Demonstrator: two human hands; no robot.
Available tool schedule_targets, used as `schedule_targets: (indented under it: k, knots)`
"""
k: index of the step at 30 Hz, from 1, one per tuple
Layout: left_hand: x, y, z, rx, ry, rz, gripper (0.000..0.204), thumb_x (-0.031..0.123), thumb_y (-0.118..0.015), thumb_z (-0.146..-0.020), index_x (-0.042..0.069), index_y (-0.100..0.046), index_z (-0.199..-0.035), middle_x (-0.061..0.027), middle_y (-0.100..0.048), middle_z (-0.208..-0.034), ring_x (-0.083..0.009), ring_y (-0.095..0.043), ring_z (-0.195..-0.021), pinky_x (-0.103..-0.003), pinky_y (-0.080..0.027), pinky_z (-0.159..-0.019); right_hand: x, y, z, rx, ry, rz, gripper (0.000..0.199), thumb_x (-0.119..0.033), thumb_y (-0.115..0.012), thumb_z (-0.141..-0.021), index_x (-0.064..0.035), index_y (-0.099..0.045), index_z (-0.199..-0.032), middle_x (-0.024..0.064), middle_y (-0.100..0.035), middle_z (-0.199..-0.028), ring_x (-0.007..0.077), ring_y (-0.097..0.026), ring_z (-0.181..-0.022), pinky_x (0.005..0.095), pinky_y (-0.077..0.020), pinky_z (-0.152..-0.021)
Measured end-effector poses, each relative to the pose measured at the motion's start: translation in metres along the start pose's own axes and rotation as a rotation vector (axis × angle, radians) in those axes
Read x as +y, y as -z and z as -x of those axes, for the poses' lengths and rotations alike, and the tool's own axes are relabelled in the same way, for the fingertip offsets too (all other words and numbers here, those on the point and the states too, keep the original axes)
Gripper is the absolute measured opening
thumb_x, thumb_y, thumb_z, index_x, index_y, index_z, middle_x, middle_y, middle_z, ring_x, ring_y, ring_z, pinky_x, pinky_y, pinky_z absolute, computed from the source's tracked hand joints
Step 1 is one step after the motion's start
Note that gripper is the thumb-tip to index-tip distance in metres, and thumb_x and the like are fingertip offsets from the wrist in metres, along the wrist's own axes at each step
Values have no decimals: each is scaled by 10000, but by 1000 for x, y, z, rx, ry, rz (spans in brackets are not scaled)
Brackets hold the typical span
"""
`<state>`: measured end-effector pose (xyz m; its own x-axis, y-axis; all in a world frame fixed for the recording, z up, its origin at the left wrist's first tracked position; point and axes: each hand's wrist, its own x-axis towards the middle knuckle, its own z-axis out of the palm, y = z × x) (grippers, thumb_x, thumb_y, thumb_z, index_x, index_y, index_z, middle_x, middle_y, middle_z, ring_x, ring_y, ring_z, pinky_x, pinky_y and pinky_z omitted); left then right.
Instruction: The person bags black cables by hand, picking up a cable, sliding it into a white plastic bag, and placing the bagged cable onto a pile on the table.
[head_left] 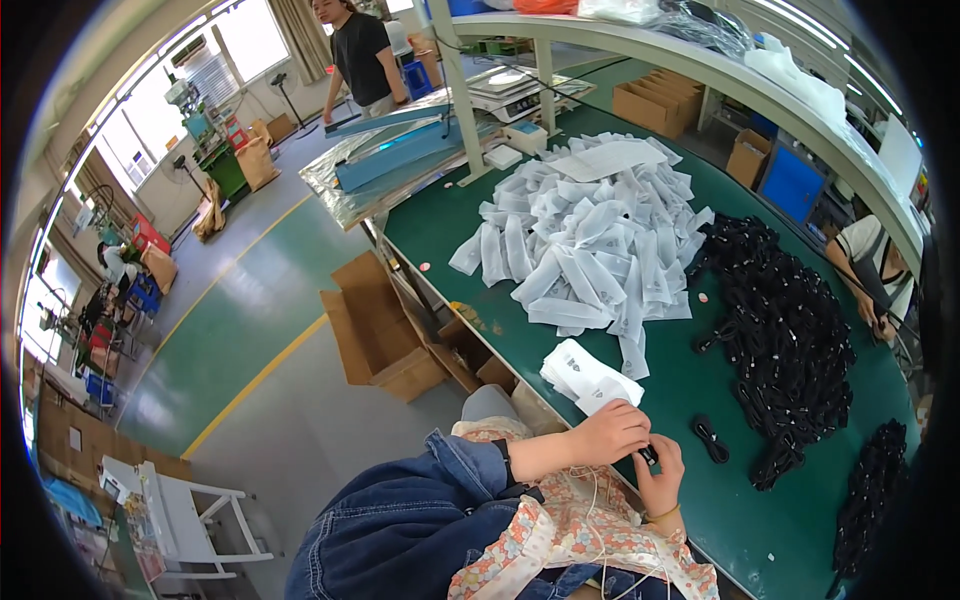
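Observation:
Both my hands meet at the near edge of the green table [590, 350]. My right hand [662, 480] is closed round a small black coiled cable [648, 455], mostly covered by the fingers. Just above it, my left hand [608, 432] has its fingers bent and pinched together; what they hold, if anything, is hidden. A stack of flat white printed bags [580, 370] lies just beyond my left hand. To the right of my hands, one coiled black cable [711, 439] rests alone on the table.
A big heap of filled white bags [590, 235] covers the table's far middle. Black coiled cables [780, 330] are piled at right, with another pile [870, 490] nearer. A shelf [830, 100] overhangs the far side. An opened carton [380, 330] stands left. Other people are around.

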<state>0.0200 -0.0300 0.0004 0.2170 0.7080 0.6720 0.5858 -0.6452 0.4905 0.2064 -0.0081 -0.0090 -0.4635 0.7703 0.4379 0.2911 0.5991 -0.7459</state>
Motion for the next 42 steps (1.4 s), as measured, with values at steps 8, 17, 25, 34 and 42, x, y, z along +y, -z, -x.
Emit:
schedule_targets:
  k: [8,17,25,34,42]
  knots:
    - [12,3,3,51,129,160,90,106,-640,-815,54,-583,-861,-71,-553,-938,-271,-548,-905,-364,-419,-835,-8,5,-9,60,-98,-53,358,-24,-705,-742,-1,-587,-1079,164,-607,-1038,319,-586,-945,380,-465,-827]
    - [6,-8,14,157,536,726,38,31,-550,-907,19,-520,-928,-67,-508,-965,-154,-520,-887,-295,-444,-765,-19,-5,-9,-128,0,-82,381,8,-660,-772,11,-552,-1138,178,-593,-1058,327,-585,-964,376,-461,-845]
    - [12,-6,18,165,699,870,48,51,-533,-932,26,-510,-966,-22,-489,-949,-90,-474,-858,-260,-434,-770,0,-11,4,77,-85,-133,341,22,-660,-779,25,-564,-1106,179,-605,-1029,301,-610,-882,344,-483,-770]
    - [7,-8,25,227,693,919,54,68,-537,-939,23,-516,-960,-5,-501,-919,-80,-473,-858,-237,-413,-796,-10,-10,-6,105,-50,-22,129,59,-614,-829,56,-609,-958,122,-620,-878,191,-593,-775,281,-486,-729]
    - [5,-8,29,286,678,876,70,87,-533,-947,21,-512,-961,0,-508,-904,-74,-468,-845,-237,-411,-772,-17,-7,-5,36,-13,-26,64,54,-610,-812,21,-587,-862,144,-594,-814,292,-574,-722,346,-477,-691]
